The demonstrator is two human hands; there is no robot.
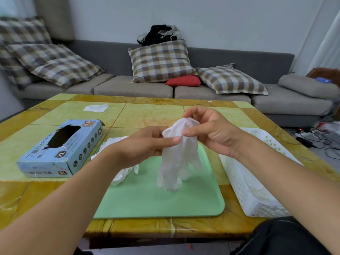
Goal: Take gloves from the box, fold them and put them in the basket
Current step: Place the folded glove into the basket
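Observation:
A white glove hangs over the green tray, fingers pointing down. My left hand pinches its upper edge from the left, and my right hand pinches the same edge from the right. A blue glove box with a dark oval opening lies on the table left of the tray. More white gloves lie in a loose pile under my left forearm, between box and tray. The white perforated basket stands right of the tray, partly hidden by my right forearm.
The yellow-green tiled table carries a white tissue at the far left. A grey sofa with checked cushions runs behind the table. Cables lie on the floor at the right.

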